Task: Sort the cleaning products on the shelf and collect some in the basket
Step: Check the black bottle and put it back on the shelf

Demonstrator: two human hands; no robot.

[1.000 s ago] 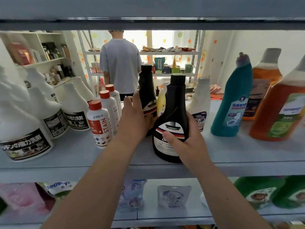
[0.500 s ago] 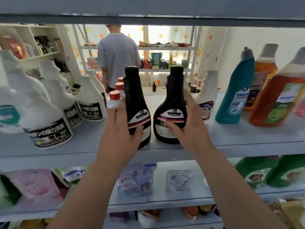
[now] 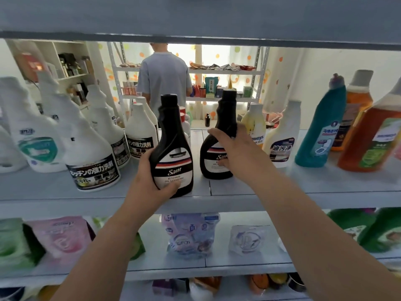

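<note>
Two black "Sam" kitchen oil cleaner bottles stand on the grey shelf (image 3: pixel 303 192). My left hand (image 3: pixel 152 177) grips the left black bottle (image 3: pixel 172 148) round its lower body at the shelf's front edge. My right hand (image 3: pixel 234 155) is wrapped round the waist of the right black bottle (image 3: pixel 219 135), which stands a little further back. Both bottles are upright with a gap between them. No basket is in view.
White spray-refill bottles (image 3: pixel 91 153) crowd the shelf's left side. A yellow bottle (image 3: pixel 255 124), a white bottle (image 3: pixel 282 137), a teal toilet cleaner (image 3: pixel 321 127) and orange bottles (image 3: pixel 373 135) stand at the right. Refill pouches (image 3: pixel 191 233) lie on the shelf below. A person (image 3: pixel 163 79) stands behind.
My left hand has drawn the left black bottle forward to the shelf edge and turned its label to face me. My right hand has slid up to the other bottle's waist.
</note>
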